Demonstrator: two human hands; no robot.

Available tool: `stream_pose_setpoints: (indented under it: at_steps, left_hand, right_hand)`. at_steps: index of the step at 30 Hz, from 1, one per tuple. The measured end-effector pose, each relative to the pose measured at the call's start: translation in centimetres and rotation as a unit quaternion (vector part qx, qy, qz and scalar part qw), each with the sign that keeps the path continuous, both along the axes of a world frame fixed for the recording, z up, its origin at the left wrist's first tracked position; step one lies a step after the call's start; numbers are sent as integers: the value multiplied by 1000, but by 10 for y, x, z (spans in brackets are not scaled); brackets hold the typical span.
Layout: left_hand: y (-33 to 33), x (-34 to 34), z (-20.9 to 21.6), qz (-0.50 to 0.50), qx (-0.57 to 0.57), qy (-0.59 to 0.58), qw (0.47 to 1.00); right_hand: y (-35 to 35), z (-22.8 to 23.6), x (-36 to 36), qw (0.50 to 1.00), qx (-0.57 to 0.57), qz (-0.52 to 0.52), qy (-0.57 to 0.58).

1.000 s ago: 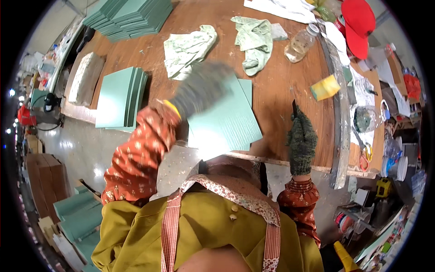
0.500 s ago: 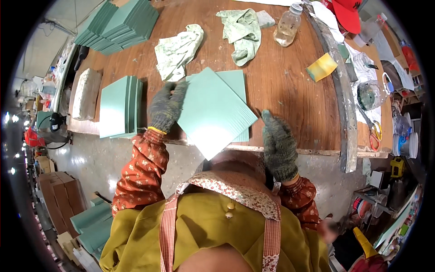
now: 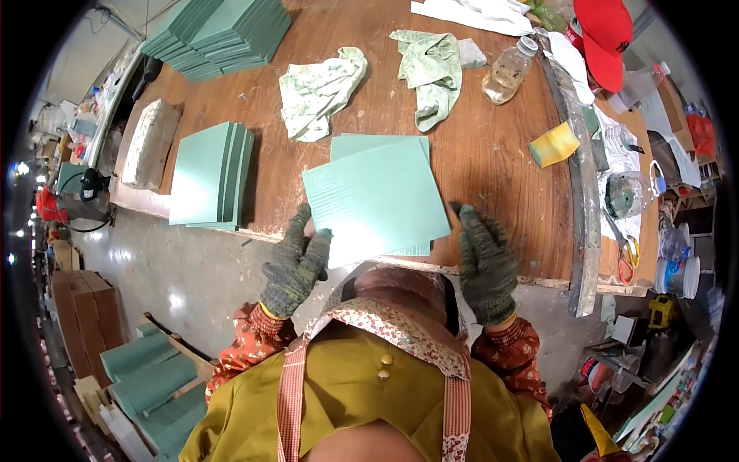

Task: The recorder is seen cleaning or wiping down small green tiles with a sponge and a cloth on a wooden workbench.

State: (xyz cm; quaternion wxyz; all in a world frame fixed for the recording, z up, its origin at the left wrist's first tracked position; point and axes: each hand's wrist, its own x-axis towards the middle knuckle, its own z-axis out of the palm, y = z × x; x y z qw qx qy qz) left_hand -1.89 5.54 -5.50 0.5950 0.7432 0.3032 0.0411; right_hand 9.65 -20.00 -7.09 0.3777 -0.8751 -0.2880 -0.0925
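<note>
Since the top panel (image 3: pixel 377 200) looks thin, stiff and slick, an edge grip seems best; lies askew on a lower panel (image 3: pixel 348 148). Left hand (image 3: pixel 294 266) at its left edge, pinch unclear; right hand (image 3: pixel 487 266) pinches a dark tool (image 3: pixel 455 207).

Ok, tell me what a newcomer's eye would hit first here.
Probably the pale green panel mid-picture, askew atop a second panel, comes first, with the gloved left hand at its left edge and the gloved right hand by its right. The red cap, upper right, comes next.
</note>
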Motion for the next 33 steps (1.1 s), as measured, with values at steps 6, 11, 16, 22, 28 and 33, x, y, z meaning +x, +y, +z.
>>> stream_pose_setpoints:
  at_steps: [6,11,16,22,28,33]
  left_hand:
    - [30,23,1,-84,416,-59,904]
    - [18,62,-12,-209,556,-153,790]
    - [6,68,-18,-237,553,-76,795]
    - [6,68,-14,-240,561,-79,788]
    - [-11,77,-4,-326,623,-10,711]
    - [-38,103,5,-416,573,-26,706]
  right_hand:
    - [0,-6,-23,985,-102,132,-49]
    - [13,2,-6,984,-130,122,-7]
    - [10,10,-1,983,-148,103,24]
    - [24,26,17,975,-185,109,63]
    - [10,-26,84,988,-103,77,-81]
    - [-8,-19,103,982,-181,2,-53]
